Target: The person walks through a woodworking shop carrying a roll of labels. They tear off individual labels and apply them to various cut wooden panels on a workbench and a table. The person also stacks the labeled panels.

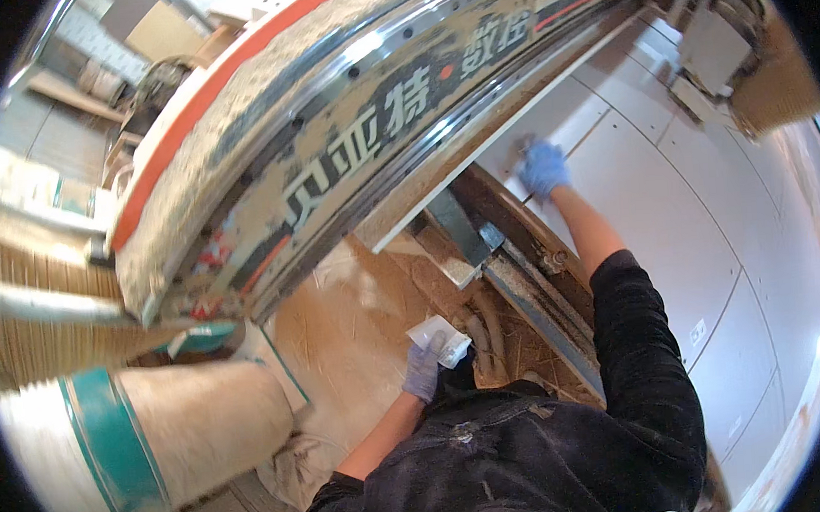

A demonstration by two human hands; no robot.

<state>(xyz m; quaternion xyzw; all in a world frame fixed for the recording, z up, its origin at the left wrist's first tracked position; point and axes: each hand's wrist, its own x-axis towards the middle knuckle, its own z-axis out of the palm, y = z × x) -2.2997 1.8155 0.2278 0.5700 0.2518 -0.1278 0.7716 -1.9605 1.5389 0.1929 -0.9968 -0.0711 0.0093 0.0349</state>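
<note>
**Reaching out over white panels with one hand, holding a white sheet-like piece close with the other**

Seen from above. Clasping a small, white, flat, sheet-like piece (429, 330), possibly paper, in the pale-grey-gloved left hand (424, 367), with fingers closed around it; low before the torso, probably to be within easy reach yet clear of the panels. Stretching the blue-gloved right hand (545, 169) to flat, white, rectangular panels (653, 201) on the right; too blurred at the fingertips to tell whether apart, together or clamped on anything. Apparently laid flat, side by side with thin dark seams between, for even support. Working beside a long, dusty, tan-and-black machine beam with silver rails (399, 100), arm extended likely because of the panel area nearest the beam lying so far forward.
</note>
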